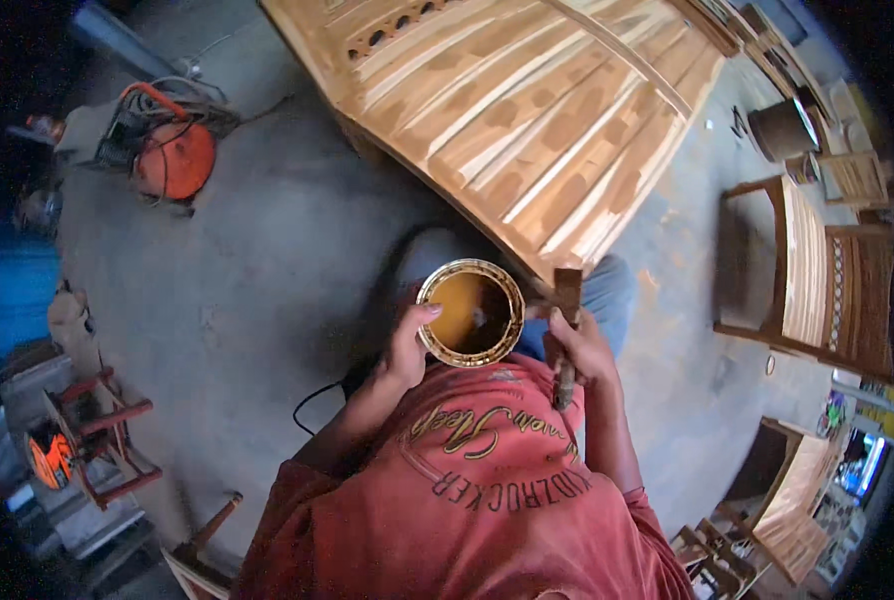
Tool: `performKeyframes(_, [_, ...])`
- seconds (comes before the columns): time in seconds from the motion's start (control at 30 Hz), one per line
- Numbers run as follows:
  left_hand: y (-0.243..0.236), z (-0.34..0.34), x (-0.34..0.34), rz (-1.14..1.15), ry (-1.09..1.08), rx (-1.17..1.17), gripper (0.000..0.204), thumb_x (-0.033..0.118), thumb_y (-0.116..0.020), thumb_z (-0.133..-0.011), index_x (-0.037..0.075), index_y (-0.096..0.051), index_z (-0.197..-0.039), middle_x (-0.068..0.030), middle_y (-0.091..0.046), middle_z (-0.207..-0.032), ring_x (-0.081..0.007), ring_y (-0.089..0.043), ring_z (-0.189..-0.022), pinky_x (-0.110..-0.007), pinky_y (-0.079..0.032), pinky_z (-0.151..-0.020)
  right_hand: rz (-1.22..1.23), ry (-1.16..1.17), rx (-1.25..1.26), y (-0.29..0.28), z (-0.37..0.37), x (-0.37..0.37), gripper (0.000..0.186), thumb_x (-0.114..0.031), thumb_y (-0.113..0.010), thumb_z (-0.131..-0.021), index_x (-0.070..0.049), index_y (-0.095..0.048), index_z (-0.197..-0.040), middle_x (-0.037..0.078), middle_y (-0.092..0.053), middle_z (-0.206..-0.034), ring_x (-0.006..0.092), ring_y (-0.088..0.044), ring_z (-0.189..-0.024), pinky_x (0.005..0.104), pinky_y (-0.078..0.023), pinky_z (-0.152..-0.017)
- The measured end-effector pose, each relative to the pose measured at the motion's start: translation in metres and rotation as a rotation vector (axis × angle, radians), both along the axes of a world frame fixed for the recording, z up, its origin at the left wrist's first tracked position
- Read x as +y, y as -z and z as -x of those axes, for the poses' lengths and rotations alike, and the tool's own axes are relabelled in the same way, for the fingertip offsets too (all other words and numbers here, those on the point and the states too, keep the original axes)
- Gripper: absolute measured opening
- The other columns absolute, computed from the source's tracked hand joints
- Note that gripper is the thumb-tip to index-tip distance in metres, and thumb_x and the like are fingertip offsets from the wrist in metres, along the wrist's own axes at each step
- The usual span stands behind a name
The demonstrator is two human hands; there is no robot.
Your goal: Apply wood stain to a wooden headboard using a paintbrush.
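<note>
Furniture workshop, by what I see from where I stand. Bare grey floor, concrete by the look of it. Big slatted wooden piece, patchy pale and brown, dominates. Second slatted piece off to the right; dark red wooden frame over left. Red-orange machine with rounded tank, likely a compressor. Open can of amber-brown liquid, apparent brush beside it.
</note>
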State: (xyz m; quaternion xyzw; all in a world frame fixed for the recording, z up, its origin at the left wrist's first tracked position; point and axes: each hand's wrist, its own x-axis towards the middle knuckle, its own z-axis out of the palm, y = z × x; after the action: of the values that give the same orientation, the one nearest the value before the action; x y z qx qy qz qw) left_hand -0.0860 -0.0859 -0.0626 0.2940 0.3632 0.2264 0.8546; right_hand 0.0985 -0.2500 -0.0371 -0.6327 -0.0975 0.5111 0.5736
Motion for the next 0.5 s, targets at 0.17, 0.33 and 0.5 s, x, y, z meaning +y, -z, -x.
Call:
performKeyframes(0.17, [0.008,-0.016,-0.023,-0.119,0.213,-0.175,0.044,0.023,-0.046,-0.081,0.001,-0.048,-0.119,-0.0133,-0.055,-0.113,-0.0208,-0.050,-0.102,-0.031,-0.037,-0.090,-0.006,-0.184,0.125,-0.002,0.003,-0.025,0.050,-0.039,-0.064,-0.083,-0.001,-0.052,-0.113,0.008,-0.060,-0.082,0.0080,-0.042,-0.044,0.0200,-0.034,-0.037])
performKeyframes(0.33, [0.000,-0.037,-0.035,-0.139,0.313,-0.183,0.047,0.021,-0.044,-0.079,0.002,-0.045,-0.122,-0.0139,-0.053,-0.117,-0.0214,-0.049,-0.104,-0.031,-0.036,-0.091,-0.108,-0.043,-0.009,-0.001,0.015,-0.051,0.046,-0.039,-0.065,-0.081,-0.001,-0.055,-0.105,0.008,-0.058,-0.072,0.0087,-0.040,-0.040,0.0219,-0.034,-0.034])
performKeyframes(0.5, [0.005,-0.063,-0.033,-0.351,0.514,-0.205,0.044,0.028,-0.043,-0.086,0.003,-0.045,-0.123,-0.0136,-0.053,-0.117,-0.0201,-0.050,-0.101,-0.032,-0.039,-0.088,-0.063,0.184,0.109,-0.005,0.021,-0.070,0.035,-0.032,-0.064,-0.079,-0.001,-0.055,-0.094,0.004,-0.053,-0.062,0.0089,-0.040,-0.037,0.0220,-0.033,-0.032])
